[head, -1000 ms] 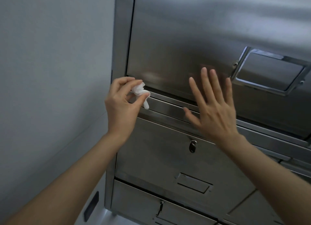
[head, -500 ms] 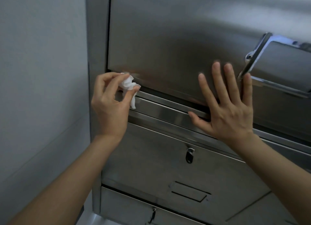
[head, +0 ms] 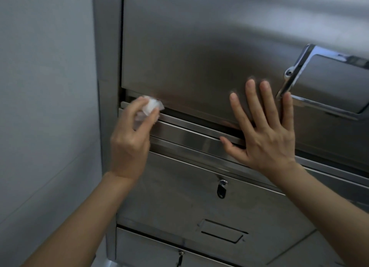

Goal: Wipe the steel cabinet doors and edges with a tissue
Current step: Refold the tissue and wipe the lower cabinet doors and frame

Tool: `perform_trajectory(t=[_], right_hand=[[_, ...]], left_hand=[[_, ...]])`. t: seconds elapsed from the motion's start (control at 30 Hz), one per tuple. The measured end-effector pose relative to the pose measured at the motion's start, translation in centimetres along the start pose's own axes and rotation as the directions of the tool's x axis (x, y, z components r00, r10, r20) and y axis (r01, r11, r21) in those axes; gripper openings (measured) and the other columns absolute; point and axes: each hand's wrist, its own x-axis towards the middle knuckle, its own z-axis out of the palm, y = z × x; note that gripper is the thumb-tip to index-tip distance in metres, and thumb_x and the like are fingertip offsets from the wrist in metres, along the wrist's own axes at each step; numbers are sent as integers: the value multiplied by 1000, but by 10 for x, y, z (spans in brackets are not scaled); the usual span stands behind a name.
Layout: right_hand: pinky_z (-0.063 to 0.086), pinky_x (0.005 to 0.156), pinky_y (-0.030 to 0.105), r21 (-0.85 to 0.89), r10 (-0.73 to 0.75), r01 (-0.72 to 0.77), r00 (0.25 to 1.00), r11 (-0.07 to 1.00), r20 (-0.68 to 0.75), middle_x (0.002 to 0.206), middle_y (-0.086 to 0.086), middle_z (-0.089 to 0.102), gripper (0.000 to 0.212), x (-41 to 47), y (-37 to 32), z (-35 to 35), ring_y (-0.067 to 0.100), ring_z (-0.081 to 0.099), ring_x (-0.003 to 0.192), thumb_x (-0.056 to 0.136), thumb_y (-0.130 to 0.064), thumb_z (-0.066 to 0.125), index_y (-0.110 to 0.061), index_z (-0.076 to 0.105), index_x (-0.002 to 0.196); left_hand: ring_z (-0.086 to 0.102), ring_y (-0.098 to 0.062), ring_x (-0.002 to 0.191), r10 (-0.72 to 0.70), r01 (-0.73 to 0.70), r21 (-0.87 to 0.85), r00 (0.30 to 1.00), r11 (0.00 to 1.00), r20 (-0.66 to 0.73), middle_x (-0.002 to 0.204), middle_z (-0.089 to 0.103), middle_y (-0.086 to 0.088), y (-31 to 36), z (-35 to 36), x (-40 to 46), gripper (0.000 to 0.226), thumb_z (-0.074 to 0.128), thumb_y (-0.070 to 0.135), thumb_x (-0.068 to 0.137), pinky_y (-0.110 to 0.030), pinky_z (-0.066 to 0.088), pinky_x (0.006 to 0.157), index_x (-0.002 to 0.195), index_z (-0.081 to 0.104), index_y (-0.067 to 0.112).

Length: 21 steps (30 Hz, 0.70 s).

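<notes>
At nine o'clock of the view, against the lower left corner of the top door [head: 199, 53], the left hand [head: 127, 145] pinches a crumpled tissue [head: 151, 105] between thumb and fingertips; that grip is narrow and holds the wad firmly. The tissue sits right at the seam where the door's bottom edge meets the ledge [head: 187, 135] beneath it. The right hand [head: 265, 139], at three o'clock of the tissue, lies flat with fingers spread, its grip wide and holding nothing, seemingly bracing the door, its little finger just beside the handle [head: 327, 83].

To wipe this edge well, I would press the wad into the seam and draw it along in one steady stroke toward four o'clock, keeping the flat hand firm so the door does not rattle.

The ledge's long axis runs from ten o'clock down to four o'clock. The tissue is a lump with no clear axis; motion blur hides its shape.
</notes>
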Motion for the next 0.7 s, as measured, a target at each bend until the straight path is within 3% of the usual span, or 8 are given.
perform_trajectory(t=[0.07, 0.17, 0.37, 0.43, 0.53, 0.63, 0.7], right_hand=[[17, 118, 56, -2, -1, 1, 1000, 1000, 2, 159, 14, 24, 75, 0, 0, 0, 34, 26, 147, 93, -58, 49, -14, 37, 153], [16, 118, 55, 0, 1, -1, 1000, 1000, 1, 159, 14, 24, 74, 0, -2, 0, 34, 26, 147, 94, -58, 49, -14, 37, 153], [15, 119, 56, -22, -1, 1, 1000, 1000, 1, 160, 15, 24, 75, 0, 1, 2, 35, 25, 148, 94, -56, 50, -14, 34, 154], [14, 119, 55, -40, -2, 2, 1000, 999, -2, 160, 15, 24, 73, -1, 1, 2, 35, 25, 147, 95, -55, 50, -14, 35, 154], [13, 119, 55, -40, -5, 5, 1000, 999, -2, 160, 15, 23, 72, -1, -2, 4, 35, 24, 147, 96, -54, 49, -14, 34, 154], [14, 119, 56, -49, -5, 5, 1000, 999, 1, 160, 15, 22, 73, -2, -3, 4, 35, 23, 148, 96, -54, 49, -14, 33, 155], [14, 119, 56, -60, -12, 12, 1000, 998, 0, 160, 15, 21, 73, -3, -1, 4, 36, 23, 148, 97, -54, 49, -14, 31, 155]], left_hand=[[62, -34, 100, -115, 114, -33, 992, 993, -43, 108, 66, -23, -9, -3, 7, 24, 53, -2, 100, -32, 48, 90, 113, 73, 0], [66, -32, 100, -148, 145, -54, 987, 988, -56, 103, 70, -19, -10, -6, 12, 20, 56, -3, 98, -28, 47, 96, 107, 73, -2], [68, -30, 107, 85, -82, -78, 996, 994, 36, 109, 72, -17, 8, -4, 12, 24, 53, 6, 103, -37, 52, 96, 105, 75, -3], [66, -31, 111, 93, -91, -43, 995, 995, 31, 114, 70, -19, -6, -8, 10, 27, 48, 5, 105, -36, 51, 98, 109, 73, -3], [57, -38, 124, 36, -42, 79, 996, 996, 80, 128, 62, -25, -21, -11, 1, 27, 48, -4, 102, -39, 45, 107, 122, 66, -7], [34, -51, 139, 3, -25, 85, 967, 996, 253, 144, 41, -37, 7, 0, -9, 46, 45, 16, 105, -49, 27, 119, 136, 45, -17], [25, -52, 143, 16, -33, 45, 945, 998, 327, 149, 32, -38, 13, 1, -12, 56, 34, 25, 107, -55, 25, 119, 141, 35, -18]])
